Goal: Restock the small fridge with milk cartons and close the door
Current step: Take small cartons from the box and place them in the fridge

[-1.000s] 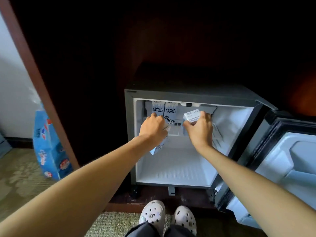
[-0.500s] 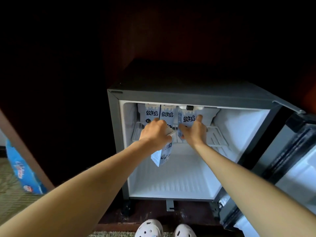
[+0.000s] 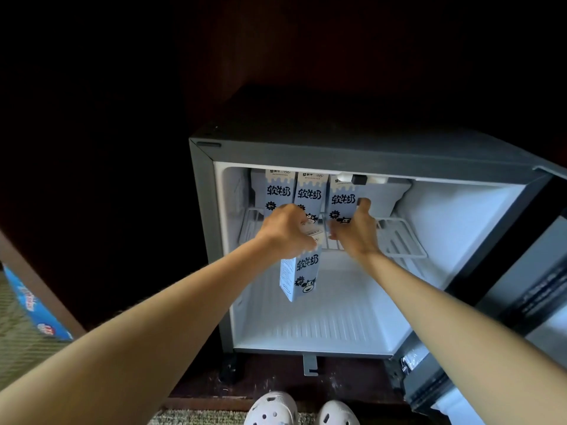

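Note:
The small grey fridge (image 3: 352,150) stands open inside a dark cabinet, its door (image 3: 521,302) swung out to the right. Three white-and-blue milk cartons stand side by side on the wire shelf (image 3: 402,237): a left carton (image 3: 277,188), a middle carton (image 3: 309,191) and a right carton (image 3: 343,196). My right hand (image 3: 356,231) is at the right carton, thumb up along its side. My left hand (image 3: 287,231) grips the top of another milk carton (image 3: 299,276), which hangs upright in front of the shelf, above the fridge floor.
The right half of the wire shelf and the white fridge floor (image 3: 322,320) hold nothing. A blue printed bag (image 3: 30,305) leans beside the cabinet's wooden post at the left. My white clogs (image 3: 302,409) stand on a woven mat before the fridge.
My right hand has stood its carton upright as the third in the row and stays against it. My left hand keeps its hanging carton. The view has shifted closer and to the right.

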Demonstrator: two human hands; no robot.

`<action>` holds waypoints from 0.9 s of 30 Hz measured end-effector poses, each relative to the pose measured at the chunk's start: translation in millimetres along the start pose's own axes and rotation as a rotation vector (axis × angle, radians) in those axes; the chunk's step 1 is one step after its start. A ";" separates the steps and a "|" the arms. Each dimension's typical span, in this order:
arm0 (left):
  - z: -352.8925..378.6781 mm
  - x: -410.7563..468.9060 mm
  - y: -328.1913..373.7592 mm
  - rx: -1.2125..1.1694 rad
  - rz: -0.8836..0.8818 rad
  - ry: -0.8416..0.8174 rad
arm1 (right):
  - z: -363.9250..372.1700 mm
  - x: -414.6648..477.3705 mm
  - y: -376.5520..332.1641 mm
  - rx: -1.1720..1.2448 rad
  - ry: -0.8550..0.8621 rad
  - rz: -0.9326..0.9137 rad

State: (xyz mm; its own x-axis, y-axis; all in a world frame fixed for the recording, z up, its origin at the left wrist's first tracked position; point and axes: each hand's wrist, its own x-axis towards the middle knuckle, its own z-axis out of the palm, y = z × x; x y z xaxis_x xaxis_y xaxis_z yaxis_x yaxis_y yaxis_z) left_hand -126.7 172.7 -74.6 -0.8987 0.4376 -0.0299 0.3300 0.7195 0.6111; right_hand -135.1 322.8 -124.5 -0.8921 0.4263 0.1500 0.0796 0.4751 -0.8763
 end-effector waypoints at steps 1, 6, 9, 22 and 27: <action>0.3 -0.1 -1.7 -0.003 0.001 -0.008 | -1.2 2.0 0.5 0.011 -0.013 0.012; 2.4 0.3 -5.4 0.016 0.006 -0.031 | -7.9 8.1 0.8 0.043 -0.078 0.040; 2.3 0.8 -5.7 0.010 -0.002 -0.049 | -11.5 14.4 2.4 0.106 -0.082 0.114; 0.7 -6.0 -1.9 -0.044 -0.014 0.014 | -5.6 14.3 0.3 -0.058 -0.092 0.169; -3.4 -14.7 4.7 -0.104 0.043 0.148 | -28.0 -34.6 1.0 -0.029 -0.057 -0.035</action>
State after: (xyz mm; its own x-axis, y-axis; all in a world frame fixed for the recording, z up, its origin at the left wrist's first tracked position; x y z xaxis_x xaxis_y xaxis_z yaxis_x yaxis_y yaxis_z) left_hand -113.0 167.8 -68.5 -0.9195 0.3774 0.1101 0.3444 0.6385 0.6883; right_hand -91.7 330.1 -117.8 -0.9183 0.3651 0.1532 0.0603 0.5112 -0.8574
